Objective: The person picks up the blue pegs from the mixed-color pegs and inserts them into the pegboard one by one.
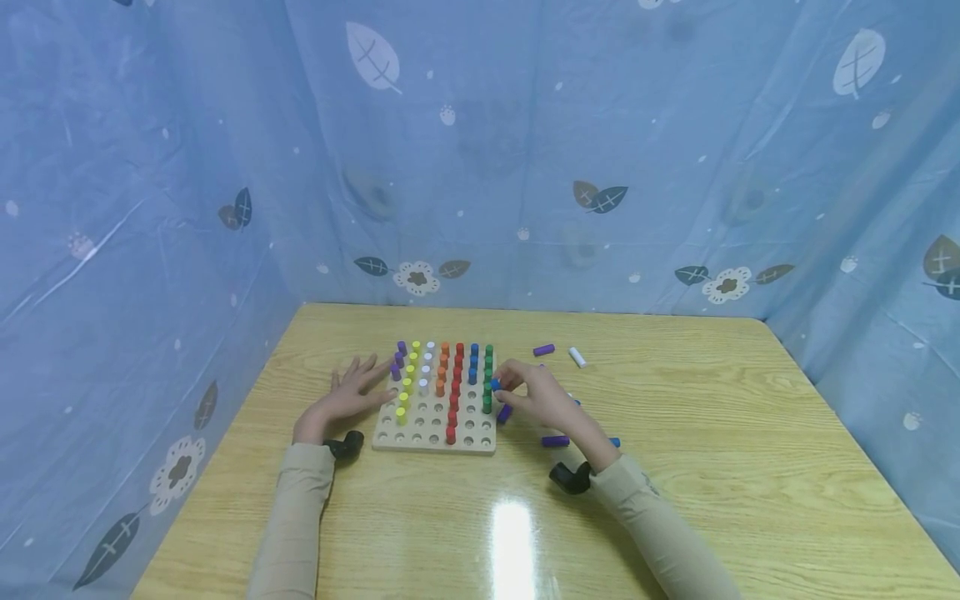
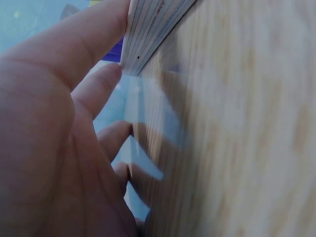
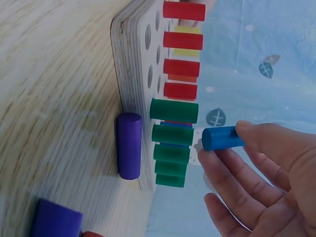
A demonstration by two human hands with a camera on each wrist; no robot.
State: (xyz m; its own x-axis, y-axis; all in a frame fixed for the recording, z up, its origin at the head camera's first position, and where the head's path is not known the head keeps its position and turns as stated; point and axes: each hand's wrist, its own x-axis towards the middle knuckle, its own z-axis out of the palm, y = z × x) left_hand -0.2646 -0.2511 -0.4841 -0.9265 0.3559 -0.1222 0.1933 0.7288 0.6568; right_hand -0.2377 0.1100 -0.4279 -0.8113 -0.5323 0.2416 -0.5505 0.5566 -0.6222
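Observation:
A pale wooden pegboard [image 1: 427, 448] lies on the table with columns of purple, yellow, white, orange, red, blue and green pegs standing in its holes. Between thumb and fingertips, my right hand [image 1: 542, 400] pinches a blue peg [image 3: 222, 138]. That peg is held just beyond the tops of the green pegs [image 3: 173, 134] in the right wrist view, apart from them. At the board's left side is my left hand [image 1: 347, 397], its fingers extended and spread. In the left wrist view its fingertips touch the board's edge [image 2: 148, 29], and it holds nothing.
Loose pegs lie right of the board: a purple peg [image 1: 543, 350], a white peg [image 1: 577, 357], another purple peg [image 1: 556, 441] and a blue one [image 1: 615, 442] among them. One purple peg [image 3: 129, 146] lies alongside the board. A blue patterned curtain [image 1: 525, 167] hangs behind the table.

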